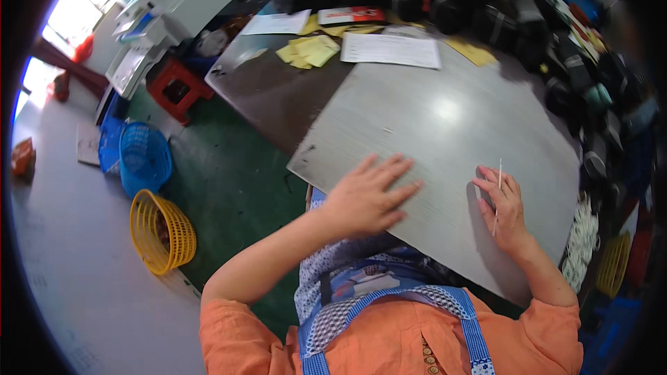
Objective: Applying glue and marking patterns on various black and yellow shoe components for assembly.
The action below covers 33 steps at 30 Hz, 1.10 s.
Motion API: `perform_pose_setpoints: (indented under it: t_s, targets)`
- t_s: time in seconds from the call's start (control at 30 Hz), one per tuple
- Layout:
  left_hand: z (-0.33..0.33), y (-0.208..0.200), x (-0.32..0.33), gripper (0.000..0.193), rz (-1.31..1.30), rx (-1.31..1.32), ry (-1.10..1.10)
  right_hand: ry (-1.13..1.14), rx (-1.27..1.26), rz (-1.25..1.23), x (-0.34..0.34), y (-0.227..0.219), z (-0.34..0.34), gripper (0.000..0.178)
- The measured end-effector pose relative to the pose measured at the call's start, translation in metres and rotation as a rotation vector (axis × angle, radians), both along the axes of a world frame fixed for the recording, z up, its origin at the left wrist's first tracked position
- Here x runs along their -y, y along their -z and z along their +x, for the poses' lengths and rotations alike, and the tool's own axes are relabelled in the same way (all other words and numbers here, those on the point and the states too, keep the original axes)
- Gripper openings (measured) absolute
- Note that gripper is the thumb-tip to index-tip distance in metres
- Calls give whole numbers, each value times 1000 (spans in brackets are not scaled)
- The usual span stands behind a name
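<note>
My left hand point(368, 198) is over the front left edge of the grey tabletop point(424, 104), its fingers spread and nothing in them. On the right, my right hand point(506, 207) is at the tabletop and casts a shadow there. Between its thumb and fingers runs a thin white stick point(500, 170), roughly upright in the picture; its exact kind is too small to make out. A tiny pale scrap point(388, 129) lies on the tabletop beyond my left hand.
Papers point(391, 51) and yellow slips point(310, 51) lie at the far edge. Dark bundles point(497, 24) pile along the back and right, with white cord point(582, 243) hanging. A blue basket point(144, 160), yellow basket point(163, 232) and red stool point(177, 90) stand left.
</note>
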<state>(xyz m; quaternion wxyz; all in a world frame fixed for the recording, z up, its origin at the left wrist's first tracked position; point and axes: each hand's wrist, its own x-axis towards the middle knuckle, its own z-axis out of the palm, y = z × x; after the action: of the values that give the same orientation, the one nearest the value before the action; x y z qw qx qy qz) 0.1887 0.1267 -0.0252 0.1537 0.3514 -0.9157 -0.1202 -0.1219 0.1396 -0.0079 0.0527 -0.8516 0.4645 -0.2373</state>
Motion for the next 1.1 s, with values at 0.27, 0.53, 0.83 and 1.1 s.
perform_pose_setpoints:
  t_s: [0.27, 0.53, 0.83, 1.1]
  targets:
    - [56, -14, 41, 41, 342, -357, 280, -174, -9, 212, 99, -20, 123, 39]
    - [217, -52, -5, 31, 708, -642, -554, -280, -708, 380, 127, -60, 216, 79]
    - [369, -75, -104, 23, 891, -296, -920, -13, -1140, 650, 119, -50, 264, 111]
    - [442, -95, -7, 29, 732, -70, -515, 123, -1389, 888, 124, -60, 309, 120]
